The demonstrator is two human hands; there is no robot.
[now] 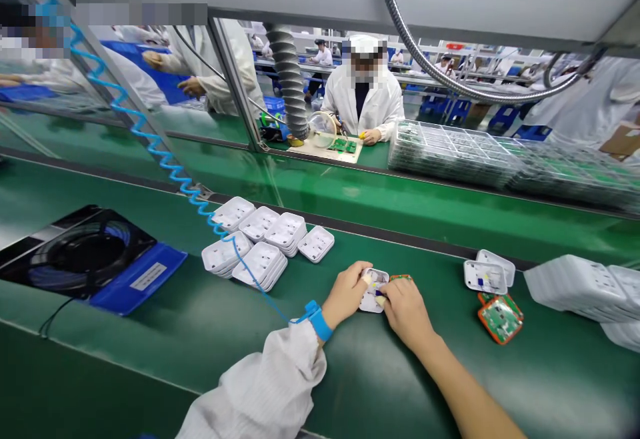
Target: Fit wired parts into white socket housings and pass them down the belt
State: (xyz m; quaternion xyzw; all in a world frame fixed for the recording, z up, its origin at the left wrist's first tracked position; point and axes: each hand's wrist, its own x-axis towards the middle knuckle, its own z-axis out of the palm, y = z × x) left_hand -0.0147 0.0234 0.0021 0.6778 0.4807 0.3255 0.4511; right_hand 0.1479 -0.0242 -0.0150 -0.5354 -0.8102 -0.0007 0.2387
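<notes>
Near the middle of the green conveyor belt (pixel 150 332), the left hand (pixel 345 292) and the right hand (pixel 407 312) close their fingers from either side on one small white square plastic housing (pixel 373 290), pinning it flat to the belt so the fingertips can work inside its open face. An orange-edged green circuit board (pixel 400 277) peeks out just beyond the right hand, touching the housing. Stacks of empty white plastic shells (pixel 265 242) wait to the far left, more orange-framed boards (pixel 500 317) lie to the right, each supply within reach.
</notes>
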